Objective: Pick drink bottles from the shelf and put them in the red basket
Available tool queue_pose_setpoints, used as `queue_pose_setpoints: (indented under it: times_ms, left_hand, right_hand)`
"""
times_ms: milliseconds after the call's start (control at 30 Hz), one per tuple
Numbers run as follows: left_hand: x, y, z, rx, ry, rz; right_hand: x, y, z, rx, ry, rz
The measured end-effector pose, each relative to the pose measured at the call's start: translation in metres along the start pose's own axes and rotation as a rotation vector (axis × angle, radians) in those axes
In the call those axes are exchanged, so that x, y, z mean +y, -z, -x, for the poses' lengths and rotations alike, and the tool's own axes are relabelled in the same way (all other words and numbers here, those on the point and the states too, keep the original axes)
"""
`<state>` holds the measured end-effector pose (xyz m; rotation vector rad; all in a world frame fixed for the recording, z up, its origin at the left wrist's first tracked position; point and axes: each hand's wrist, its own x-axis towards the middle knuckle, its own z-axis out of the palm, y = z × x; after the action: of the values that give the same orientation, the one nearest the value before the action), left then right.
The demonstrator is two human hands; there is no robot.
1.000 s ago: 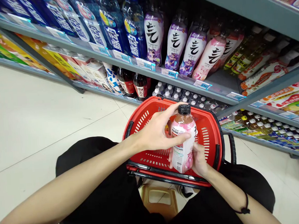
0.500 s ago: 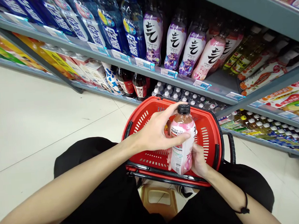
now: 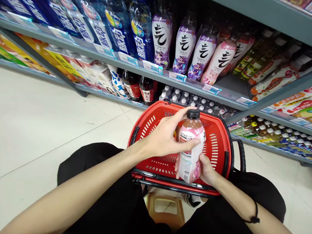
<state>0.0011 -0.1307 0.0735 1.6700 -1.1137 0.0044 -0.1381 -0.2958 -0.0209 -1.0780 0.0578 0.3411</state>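
Note:
A pink-and-white bottle (image 3: pixel 192 146) with a black cap is held between my two hands over a red basket (image 3: pixel 212 127). The bottle leans slightly, cap away from me. My left hand (image 3: pixel 166 136) grips its upper left side, thumb across the label and fingers behind, near the cap. Around the lower right side wraps my right hand (image 3: pixel 206 170), with its fingers passing behind the bottle and their tips showing at the left. Most of the basket's inside is hidden by the hands and bottle.
Beyond the basket, a grey shelf (image 3: pixel 224 94) bears purple-labelled bottles (image 3: pixel 184 49), blue bottles (image 3: pixel 141 32) and more drinks. Small white-capped bottles stand on the lower level. A black basket handle (image 3: pixel 241 155) sticks out right. Below the basket is a tan stool (image 3: pixel 165 221) between my knees.
My right thumb has shifted on the bottle's lower right side. Both hands keep hold of the bottle, which has barely moved.

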Motion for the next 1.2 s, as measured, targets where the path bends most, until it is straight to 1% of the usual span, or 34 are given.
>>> queue_pose_setpoints:
  times_ms: [100,300,400,500,567,800,1033,1200]
  left_hand:
    - [-0.001,0.000,0.000,-0.019,0.051,0.025]
    - [0.002,-0.001,-0.004,-0.047,0.132,0.135]
    - [0.000,-0.001,-0.004,-0.079,0.128,0.220]
    - [-0.004,-0.001,-0.002,-0.090,0.107,0.298]
    - [-0.006,-0.002,-0.001,-0.094,0.117,0.333]
    - [-0.005,-0.005,-0.004,-0.071,0.174,0.339]
    - [-0.009,-0.009,-0.002,-0.037,0.157,0.313]
    - [-0.009,-0.008,-0.003,-0.039,0.153,0.322]
  right_hand:
    - [-0.004,-0.003,-0.001,-0.085,0.029,-0.053]
    - [-0.005,-0.006,0.001,-0.099,-0.014,-0.098]
    - [-0.007,-0.010,0.001,-0.118,-0.051,-0.157]
    - [-0.009,-0.012,0.000,-0.169,-0.112,-0.250]
    - [-0.010,-0.012,0.001,-0.199,-0.150,-0.300]
    - [-0.017,-0.012,0.003,-0.335,-0.184,-0.494]
    - [-0.019,-0.011,0.003,-0.319,-0.235,-0.450]
    - [-0.020,-0.012,0.003,-0.322,-0.213,-0.425]
